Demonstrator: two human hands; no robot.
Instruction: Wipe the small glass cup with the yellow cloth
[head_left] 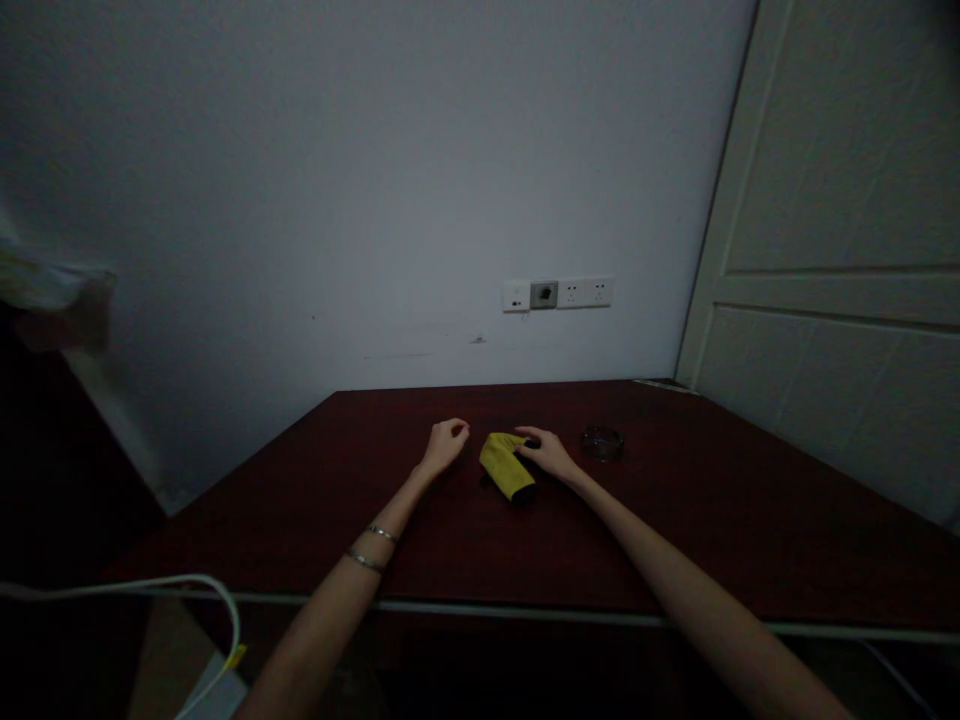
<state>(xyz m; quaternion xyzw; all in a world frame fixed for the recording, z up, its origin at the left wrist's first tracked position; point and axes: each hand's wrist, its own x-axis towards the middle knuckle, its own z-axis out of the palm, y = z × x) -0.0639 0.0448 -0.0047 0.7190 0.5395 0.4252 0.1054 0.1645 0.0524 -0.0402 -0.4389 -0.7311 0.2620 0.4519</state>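
Note:
A folded yellow cloth item [504, 465] with black parts at its lower end and right side lies on the dark red table [360, 470]. Its exact kind is hard to make out in the dim light. My right hand [549, 453] grips its upper right edge, thumb and fingers around a black part there. To the left of the cloth, apart from it, my left hand [446, 445] is closed, with thumb and fingertips together and nothing visible between them. Two bracelets [366, 560] circle my left forearm.
A glass ashtray [602, 443] stands right of my right hand. Wall sockets [559, 294] sit above the table's back edge. A panelled door [832, 220] is at the right. A white cable [225, 600] loops past the front left edge.

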